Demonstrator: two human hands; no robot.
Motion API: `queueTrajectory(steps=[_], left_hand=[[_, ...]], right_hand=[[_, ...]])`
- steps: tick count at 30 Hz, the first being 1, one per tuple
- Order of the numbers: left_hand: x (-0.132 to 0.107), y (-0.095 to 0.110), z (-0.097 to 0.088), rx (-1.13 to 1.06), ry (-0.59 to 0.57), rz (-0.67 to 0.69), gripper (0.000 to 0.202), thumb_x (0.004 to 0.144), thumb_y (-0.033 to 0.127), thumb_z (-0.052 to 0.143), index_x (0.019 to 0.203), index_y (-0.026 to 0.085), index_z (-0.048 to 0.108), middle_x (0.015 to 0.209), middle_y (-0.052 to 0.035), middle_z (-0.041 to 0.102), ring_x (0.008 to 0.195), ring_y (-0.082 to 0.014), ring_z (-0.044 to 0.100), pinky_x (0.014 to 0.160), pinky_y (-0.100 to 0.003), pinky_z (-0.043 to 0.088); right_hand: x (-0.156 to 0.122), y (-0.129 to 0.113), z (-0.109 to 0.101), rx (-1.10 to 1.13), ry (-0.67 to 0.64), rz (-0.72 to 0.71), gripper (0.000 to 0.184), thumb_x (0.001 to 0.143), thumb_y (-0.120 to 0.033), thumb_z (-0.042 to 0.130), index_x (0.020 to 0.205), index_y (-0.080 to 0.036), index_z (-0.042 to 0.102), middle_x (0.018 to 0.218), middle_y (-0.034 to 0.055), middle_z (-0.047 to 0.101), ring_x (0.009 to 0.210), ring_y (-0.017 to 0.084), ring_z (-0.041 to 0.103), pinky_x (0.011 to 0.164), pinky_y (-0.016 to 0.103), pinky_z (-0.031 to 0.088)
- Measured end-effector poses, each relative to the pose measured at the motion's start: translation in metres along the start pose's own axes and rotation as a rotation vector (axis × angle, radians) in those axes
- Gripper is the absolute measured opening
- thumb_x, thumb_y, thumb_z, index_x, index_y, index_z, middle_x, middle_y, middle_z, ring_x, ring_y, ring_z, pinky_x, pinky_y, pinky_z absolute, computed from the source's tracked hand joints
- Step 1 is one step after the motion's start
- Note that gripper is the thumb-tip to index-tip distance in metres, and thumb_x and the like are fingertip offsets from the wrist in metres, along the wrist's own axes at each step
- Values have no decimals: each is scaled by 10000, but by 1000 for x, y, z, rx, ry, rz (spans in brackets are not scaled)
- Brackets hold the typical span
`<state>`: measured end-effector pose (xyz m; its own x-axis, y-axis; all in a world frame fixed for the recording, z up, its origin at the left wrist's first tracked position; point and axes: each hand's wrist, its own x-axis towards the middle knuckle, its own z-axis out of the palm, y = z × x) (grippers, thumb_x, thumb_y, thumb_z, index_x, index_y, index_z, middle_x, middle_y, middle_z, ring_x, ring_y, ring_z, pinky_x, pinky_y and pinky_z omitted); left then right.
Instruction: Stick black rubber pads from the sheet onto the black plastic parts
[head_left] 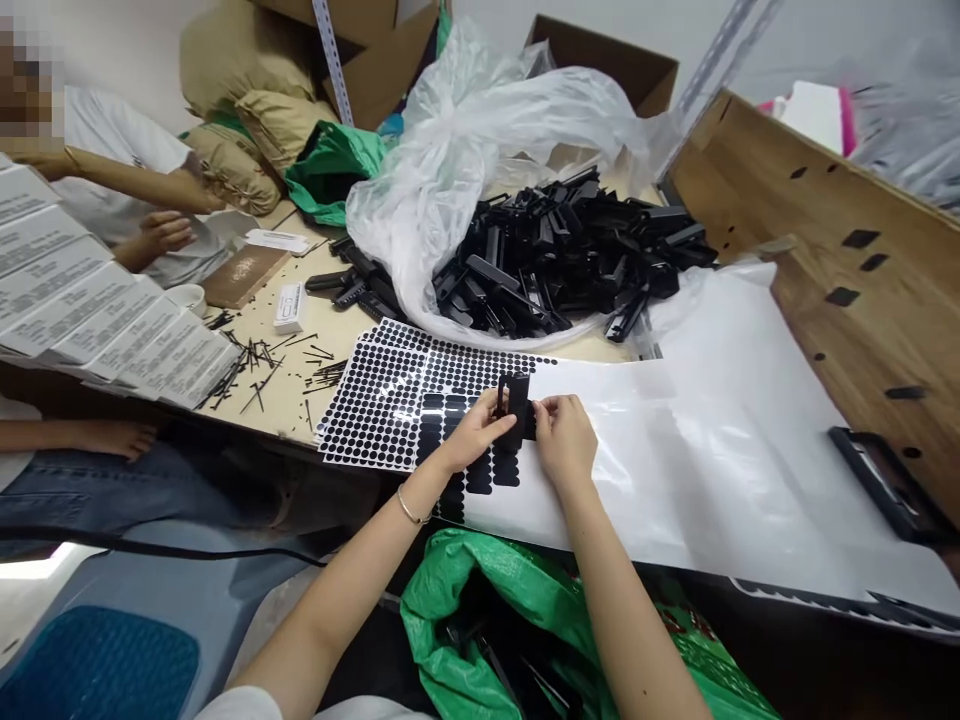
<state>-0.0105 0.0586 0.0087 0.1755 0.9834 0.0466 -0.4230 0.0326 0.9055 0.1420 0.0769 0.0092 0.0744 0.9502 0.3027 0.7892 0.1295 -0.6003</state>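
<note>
My left hand (474,432) grips a black plastic part (516,408), held upright above a white backing sheet. At that part's right edge, my right hand (566,440) is closed, its thumb and fingertips pinching a small dark piece that looks like a black sticker (531,420). Beneath both hands is the sheet of black rounded stickers (480,478), partly peeled to bare white backing on the right. Sheets of black round dots (375,400) lie just left of it. My fingers hide part of the sticker.
Loose black plastic parts (555,250) are heaped behind, beside a clear plastic bag (450,150). A green sack (465,560) holding black parts is below the table edge. White boxes (97,300) are stacked left, near a co-worker's hand (165,232). A wooden board (840,270) borders the right.
</note>
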Motion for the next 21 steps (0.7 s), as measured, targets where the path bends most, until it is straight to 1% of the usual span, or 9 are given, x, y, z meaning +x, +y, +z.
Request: queueTrajectory(steps=[2, 4, 6, 8, 10, 12, 16, 18, 21], left_hand=[[0, -2, 0, 62, -10, 30, 379, 737, 362, 739, 1078, 218, 656, 1154, -57, 618, 1128, -224, 559, 1002, -338, 428], [0, -3, -1, 58, -10, 16, 374, 758, 380, 719, 1094, 227, 655, 1153, -50, 635, 1157, -228, 550, 1026, -347, 415], [0, -3, -2, 22, -15, -20, 357, 766, 397, 710, 1074, 223, 663, 1110, -45, 666, 1116, -225, 577, 993, -344, 442], [0, -2, -2, -20, -12, -68, 351, 757, 416, 714, 1040, 211, 675, 1078, -53, 687, 1051, -227, 611, 912, -332, 489], [-1, 1, -1, -62, 1, -126, 363, 749, 440, 714, 1022, 204, 680, 1067, -69, 701, 1004, -238, 635, 823, -327, 520], [-2, 4, 0, -108, 15, -157, 378, 754, 450, 705, 1041, 206, 678, 1092, -82, 702, 1021, -251, 640, 801, -334, 529], [-4, 5, -1, -162, -18, -154, 388, 765, 437, 702, 1076, 208, 672, 1087, -88, 706, 1089, -262, 633, 894, -365, 515], [-4, 4, -2, -152, -29, -168, 396, 756, 449, 709, 1060, 199, 671, 1033, -89, 717, 1045, -266, 654, 884, -380, 525], [-5, 4, -2, -153, -27, -179, 410, 750, 452, 716, 1065, 195, 658, 1023, -91, 717, 1021, -263, 667, 902, -391, 526]], right_hand=[[2, -1, 1, -40, -19, 27, 217, 906, -359, 475, 764, -217, 556, 855, 68, 597, 752, 219, 551, 613, 329, 343], [5, -1, 1, -70, -50, 65, 215, 902, -355, 489, 751, -218, 558, 855, 67, 599, 728, 214, 551, 584, 321, 313], [7, -1, 2, -83, -51, 104, 206, 897, -341, 500, 742, -218, 558, 860, 71, 599, 698, 205, 547, 571, 318, 294], [8, 1, 2, -60, 0, 143, 198, 895, -330, 493, 746, -217, 558, 874, 76, 601, 679, 198, 542, 571, 318, 296], [8, 3, 1, 29, 68, 175, 203, 890, -354, 487, 753, -220, 554, 873, 67, 604, 684, 195, 541, 584, 314, 322], [7, 4, -2, 213, 85, 182, 233, 877, -418, 489, 756, -228, 547, 834, 40, 604, 684, 186, 539, 605, 307, 364], [2, 3, -8, 621, -31, 163, 292, 818, -516, 538, 747, -233, 541, 723, -16, 556, 601, 146, 496, 603, 286, 410], [0, 1, -9, 668, -56, 153, 276, 796, -497, 576, 734, -230, 543, 712, -25, 539, 581, 132, 470, 603, 282, 409], [-3, -2, -9, 624, -23, 121, 250, 805, -458, 583, 718, -226, 545, 754, -15, 552, 609, 128, 474, 636, 286, 423]])
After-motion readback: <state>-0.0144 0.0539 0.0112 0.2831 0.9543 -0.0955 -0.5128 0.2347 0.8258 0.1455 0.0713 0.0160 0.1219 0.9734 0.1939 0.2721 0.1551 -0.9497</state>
